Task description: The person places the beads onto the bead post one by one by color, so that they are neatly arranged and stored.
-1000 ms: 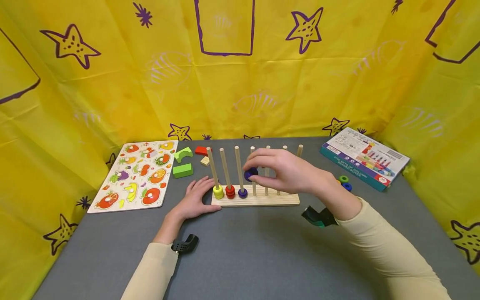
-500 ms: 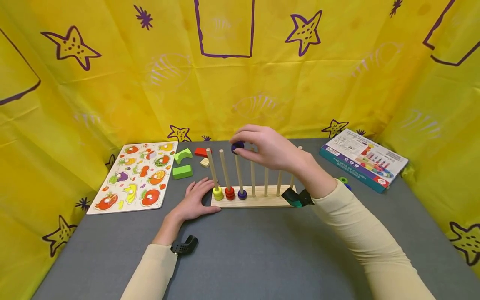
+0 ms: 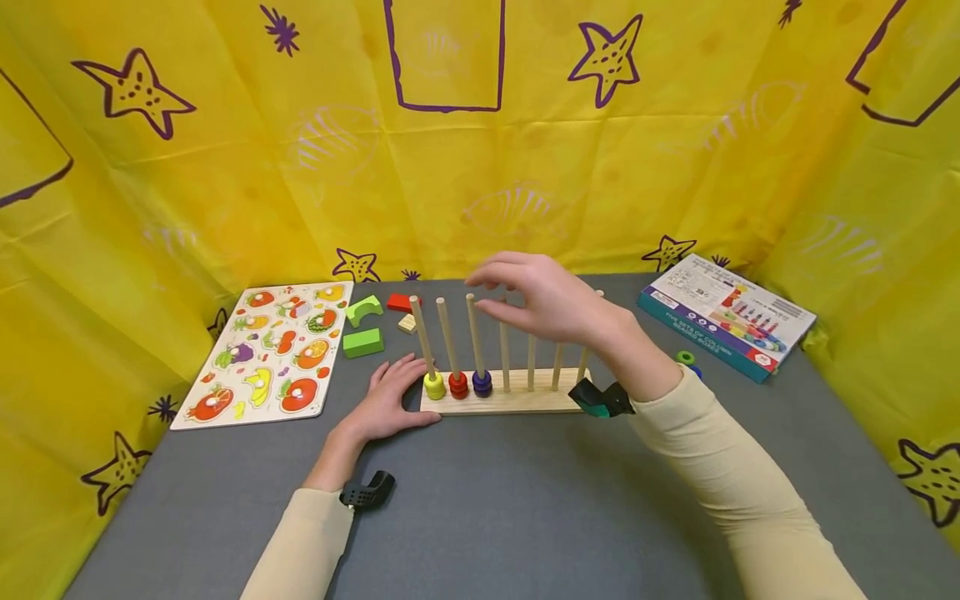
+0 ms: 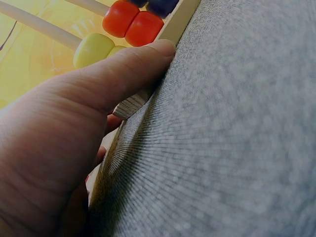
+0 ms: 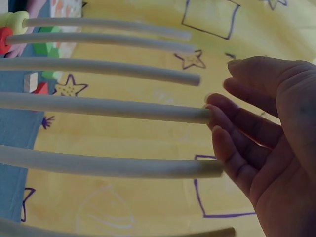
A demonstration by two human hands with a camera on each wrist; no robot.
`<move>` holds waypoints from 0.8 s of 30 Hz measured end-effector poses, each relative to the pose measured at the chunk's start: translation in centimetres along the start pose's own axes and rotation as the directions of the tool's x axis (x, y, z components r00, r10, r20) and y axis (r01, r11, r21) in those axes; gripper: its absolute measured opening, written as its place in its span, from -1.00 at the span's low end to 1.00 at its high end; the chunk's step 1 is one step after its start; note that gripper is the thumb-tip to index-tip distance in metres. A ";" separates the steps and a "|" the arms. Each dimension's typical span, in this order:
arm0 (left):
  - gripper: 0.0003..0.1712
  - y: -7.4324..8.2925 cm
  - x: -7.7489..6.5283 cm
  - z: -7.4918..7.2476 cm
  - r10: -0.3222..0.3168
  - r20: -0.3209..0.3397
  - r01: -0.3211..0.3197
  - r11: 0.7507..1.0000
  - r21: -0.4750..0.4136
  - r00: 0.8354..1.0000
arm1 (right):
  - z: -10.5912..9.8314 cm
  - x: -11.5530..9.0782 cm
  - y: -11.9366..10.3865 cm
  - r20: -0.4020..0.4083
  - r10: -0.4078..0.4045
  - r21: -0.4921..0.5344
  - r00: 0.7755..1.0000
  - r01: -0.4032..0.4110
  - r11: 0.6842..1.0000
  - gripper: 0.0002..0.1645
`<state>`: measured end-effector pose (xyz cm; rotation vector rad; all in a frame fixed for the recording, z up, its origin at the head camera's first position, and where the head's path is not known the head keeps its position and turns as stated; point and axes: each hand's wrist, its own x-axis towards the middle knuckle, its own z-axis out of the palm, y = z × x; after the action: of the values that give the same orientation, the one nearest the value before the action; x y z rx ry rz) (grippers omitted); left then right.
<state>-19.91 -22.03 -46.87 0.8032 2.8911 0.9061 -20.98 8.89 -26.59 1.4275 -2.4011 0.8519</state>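
A wooden peg rack (image 3: 536, 402) stands in the middle of the table with a row of upright pegs. Two yellow beads (image 3: 434, 386) sit on its leftmost peg, two red beads (image 3: 458, 386) on the second and two dark blue beads (image 3: 482, 384) on the third. My left hand (image 3: 386, 400) holds the rack's left end, thumb along the front edge and fingers toward the back, as the left wrist view (image 4: 129, 66) thumb confirms. Above the third peg (image 3: 476, 337) hovers my right hand (image 3: 551, 300), fingers loosely bent and holding nothing; it hides the tops of some pegs.
A fruit puzzle board (image 3: 277, 354) lies at the left. Beside it are a green arch block (image 3: 363, 310), a green block (image 3: 363, 342), a red block (image 3: 403, 302) and a small beige block (image 3: 407, 323). A green ring bead (image 3: 685, 357) lies near a boxed set (image 3: 731, 317) at right.
My right hand rose and moved left with a blue bead to the third peg's top, then let go. The bead now rests on the other blue one. My left hand stayed put.
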 end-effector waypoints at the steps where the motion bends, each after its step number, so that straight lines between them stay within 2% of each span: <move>1: -0.06 0.0 0.0 0.0 -0.002 0.002 0.002 1.000 -0.001 1.000 | -0.1 -0.4 -0.1 -0.012 -0.009 0.008 1.000 0.009 1.000 -0.66; 6: -0.07 0.1 0.0 -0.1 -0.006 0.004 0.006 1.000 0.005 1.000 | -0.1 -2.8 -0.5 -0.072 -0.056 0.051 0.996 0.060 0.997 -0.66; 12: -0.06 -0.1 0.0 0.0 -0.009 0.004 0.009 1.000 0.007 1.000 | 1.5 -6.2 0.0 -0.100 -0.111 0.081 0.989 0.120 0.990 -0.63; 18: -0.04 -0.3 0.0 0.1 -0.009 0.000 0.009 1.000 0.024 1.000 | 3.4 -9.1 0.9 -0.052 -0.012 0.136 0.999 0.019 0.991 -0.61; 24: -0.03 -0.3 0.1 0.2 -0.016 0.007 0.016 1.000 0.015 1.000 | 4.4 -12.2 2.3 -0.011 0.093 0.156 0.996 -0.090 0.984 -0.61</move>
<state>-20.11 -22.05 -47.17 0.7809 2.8973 0.8791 -16.34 16.07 -36.61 1.3636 -2.4500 1.0915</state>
